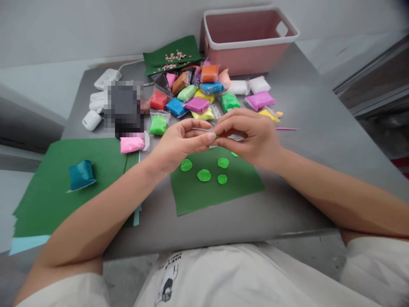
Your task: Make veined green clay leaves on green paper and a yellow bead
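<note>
In the head view, my left hand (182, 140) and my right hand (252, 136) meet at the fingertips above the table. A tiny piece of green clay (217, 137) shows between them, mostly hidden by the fingers. My right thumb and fingers pinch it, and my left thumb presses against it with the fingers curled behind. Below the hands lies a dark green paper sheet (191, 200). Several flattened green clay discs, such as a larger one (204, 175) and a smaller one (222, 179), rest on it. Another disc (234, 154) is partly covered by my right hand.
Bagged clay in many colours, including a green pack (159, 124), is heaped behind my hands. A pink bin (249, 57) stands at the back. Green paper (41, 187) with a teal packet (81, 175) lies left. A pink stick (286, 128) lies right; a pixelated dark object (124, 106) sits left.
</note>
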{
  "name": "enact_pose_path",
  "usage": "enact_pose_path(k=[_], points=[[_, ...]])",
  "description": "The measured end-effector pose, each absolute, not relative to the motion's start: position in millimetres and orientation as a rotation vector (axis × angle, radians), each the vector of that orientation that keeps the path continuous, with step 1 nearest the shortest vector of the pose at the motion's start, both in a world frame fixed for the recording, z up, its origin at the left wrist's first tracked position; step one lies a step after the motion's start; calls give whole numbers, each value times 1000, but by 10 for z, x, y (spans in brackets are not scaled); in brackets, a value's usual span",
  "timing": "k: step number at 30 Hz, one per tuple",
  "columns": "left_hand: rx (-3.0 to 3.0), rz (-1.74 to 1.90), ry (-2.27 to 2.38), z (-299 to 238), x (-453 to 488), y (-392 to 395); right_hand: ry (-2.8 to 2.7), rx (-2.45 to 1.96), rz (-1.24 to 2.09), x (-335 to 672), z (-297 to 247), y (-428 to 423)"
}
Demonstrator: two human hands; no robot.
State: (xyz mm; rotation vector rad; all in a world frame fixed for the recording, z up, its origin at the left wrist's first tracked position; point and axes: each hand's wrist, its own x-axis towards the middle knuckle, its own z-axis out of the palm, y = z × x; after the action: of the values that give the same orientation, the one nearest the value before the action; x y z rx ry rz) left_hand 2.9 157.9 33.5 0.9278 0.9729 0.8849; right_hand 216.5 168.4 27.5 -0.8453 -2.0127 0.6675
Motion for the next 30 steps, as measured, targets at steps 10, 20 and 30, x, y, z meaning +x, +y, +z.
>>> enact_pose_path(k=[10, 20, 30], points=[[952, 863, 901, 312, 23, 1567, -1522, -1120, 956, 2266, 392, 1784], [840, 926, 954, 316, 11, 1600, -1551, -1073, 1117, 2264, 325, 1749], [946, 905, 1089, 375, 44, 1586, -1573, -1065, 1175, 2278, 278, 1771]])
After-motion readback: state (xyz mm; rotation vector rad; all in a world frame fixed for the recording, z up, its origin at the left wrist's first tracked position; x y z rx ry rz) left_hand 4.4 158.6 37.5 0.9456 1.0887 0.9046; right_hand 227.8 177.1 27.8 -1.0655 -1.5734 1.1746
